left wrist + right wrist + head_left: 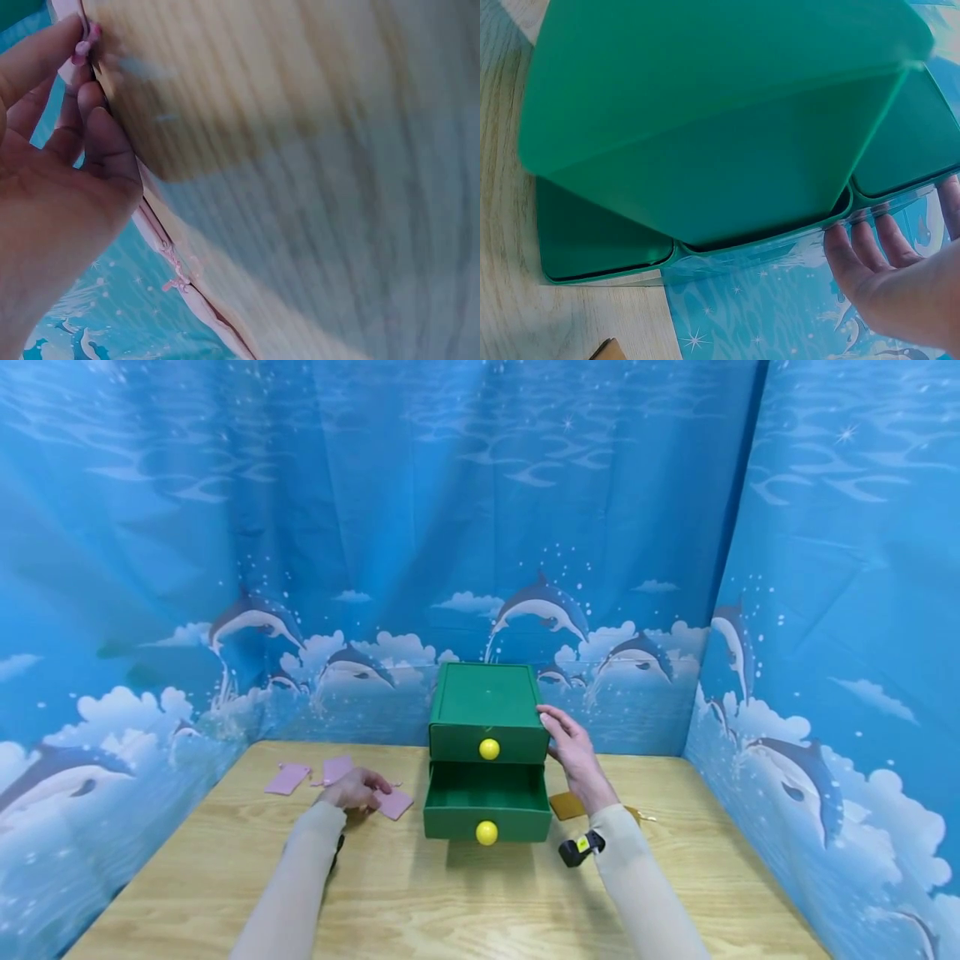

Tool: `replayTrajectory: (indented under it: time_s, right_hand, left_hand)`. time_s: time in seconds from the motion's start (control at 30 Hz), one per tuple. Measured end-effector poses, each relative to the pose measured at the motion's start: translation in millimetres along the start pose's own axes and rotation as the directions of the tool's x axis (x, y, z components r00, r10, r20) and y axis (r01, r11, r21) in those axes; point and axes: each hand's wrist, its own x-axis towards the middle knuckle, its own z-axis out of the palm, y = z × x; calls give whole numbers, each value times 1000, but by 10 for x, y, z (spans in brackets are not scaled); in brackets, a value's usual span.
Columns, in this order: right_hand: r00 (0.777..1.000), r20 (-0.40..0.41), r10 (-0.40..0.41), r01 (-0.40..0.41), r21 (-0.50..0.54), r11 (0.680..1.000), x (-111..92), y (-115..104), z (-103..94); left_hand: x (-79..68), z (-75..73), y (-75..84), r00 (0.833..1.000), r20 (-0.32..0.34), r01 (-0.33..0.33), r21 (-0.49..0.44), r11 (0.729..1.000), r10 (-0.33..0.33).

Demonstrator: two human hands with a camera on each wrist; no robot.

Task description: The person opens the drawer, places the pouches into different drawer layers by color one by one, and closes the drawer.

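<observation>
A green drawer cabinet [487, 695] with yellow knobs stands on the table. Its middle drawer [455, 827] is pulled out, and the bare inside shows. My right hand [574, 758] rests against the cabinet's right side, fingers extended along the edge in the right wrist view. To the left, my left hand [356, 789] reaches over a small pink pouch [395, 804]. In the left wrist view, its index fingertip is at a pink bow [82, 49] on the pouch, with a gap between index finger and thumb. Two more pink pouches [287, 779] lie beyond that hand.
A brown pouch [567, 806] with a cord lies right of the cabinet, partly behind my right forearm. The wooden table [397, 902] ends at blue dolphin-print curtains [390, 527] behind and at both sides.
</observation>
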Motion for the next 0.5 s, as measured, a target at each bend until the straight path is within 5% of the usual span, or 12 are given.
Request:
replayTrajectory:
  time_s: [0.5]
  right_hand:
    - [1000,16,-7,6,29,1000,15,11,-13]
  left_hand:
    - [-85,31,3,998,-9,-58,-84,995,57]
